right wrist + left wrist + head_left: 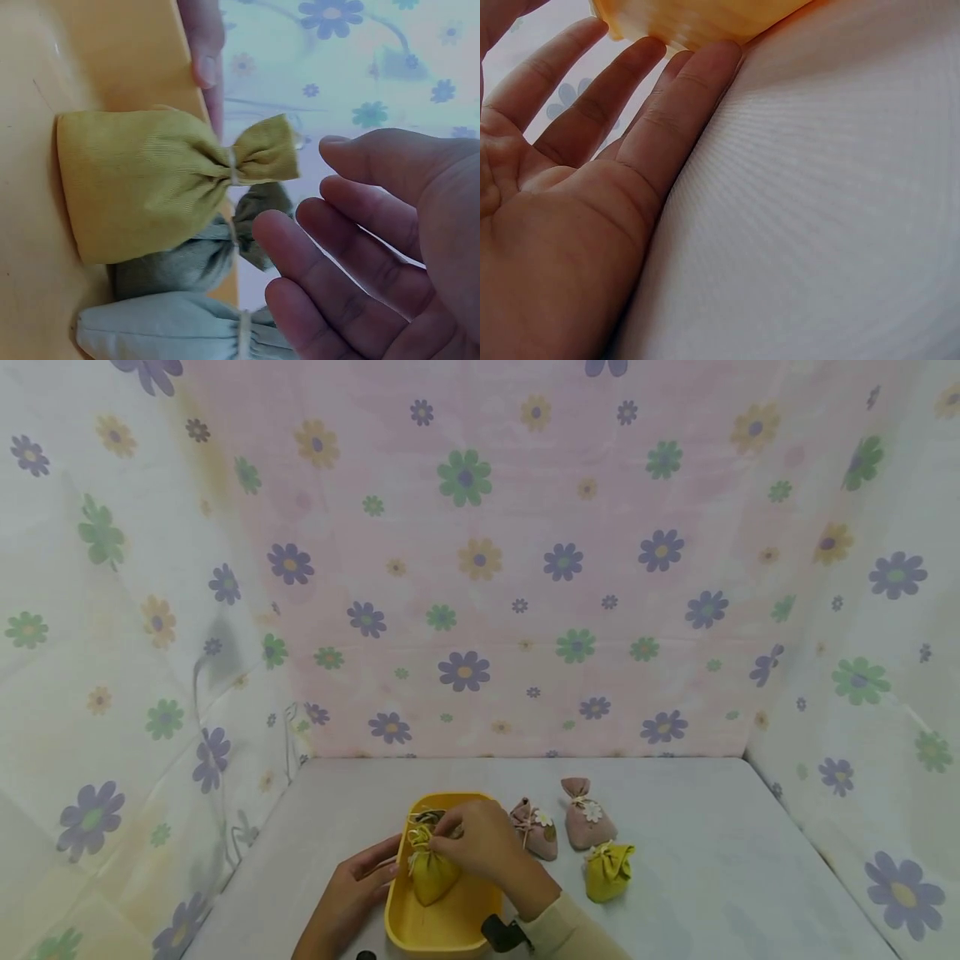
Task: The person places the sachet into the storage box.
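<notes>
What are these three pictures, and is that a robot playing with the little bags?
No robot here! These are a person's own bare hands. One camera sits on the person's head and looks forward and down, so it sees nearly everything. The other two are worn on the wrists, so each sees one hand up close.

The left hand touches the side of a yellow tray. The right hand is beside the tied top of a yellow bag, but its own camera shows a gap, so it isn't holding it.

Also in the tray are a dark green bag and a pale bag. Outside it, on the white table, are two pink bags and another yellow bag.
</notes>
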Demonstrator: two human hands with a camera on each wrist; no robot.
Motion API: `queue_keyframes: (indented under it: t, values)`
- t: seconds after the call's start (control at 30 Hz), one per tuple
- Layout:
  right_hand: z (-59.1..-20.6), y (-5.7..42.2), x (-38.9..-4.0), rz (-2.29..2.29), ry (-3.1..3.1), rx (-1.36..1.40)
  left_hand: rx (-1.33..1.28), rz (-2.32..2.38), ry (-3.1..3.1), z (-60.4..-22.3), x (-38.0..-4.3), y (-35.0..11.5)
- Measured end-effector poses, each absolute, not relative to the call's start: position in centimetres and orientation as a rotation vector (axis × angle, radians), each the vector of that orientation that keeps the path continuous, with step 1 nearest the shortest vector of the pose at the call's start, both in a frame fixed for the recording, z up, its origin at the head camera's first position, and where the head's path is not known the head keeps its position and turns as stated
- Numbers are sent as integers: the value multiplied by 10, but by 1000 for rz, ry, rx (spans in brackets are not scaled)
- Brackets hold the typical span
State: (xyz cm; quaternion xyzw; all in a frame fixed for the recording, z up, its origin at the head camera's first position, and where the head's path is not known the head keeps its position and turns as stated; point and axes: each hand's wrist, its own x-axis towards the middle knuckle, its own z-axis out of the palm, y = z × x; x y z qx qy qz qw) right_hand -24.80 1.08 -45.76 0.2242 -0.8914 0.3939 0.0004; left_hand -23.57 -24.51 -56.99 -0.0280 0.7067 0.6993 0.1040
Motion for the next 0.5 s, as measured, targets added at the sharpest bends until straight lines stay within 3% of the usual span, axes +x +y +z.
queue_keyframes:
  t: [0.5]
  values:
    - [-452,58,-236,1407,-2670,795,-113,2056,2096,-567,-237,-242]
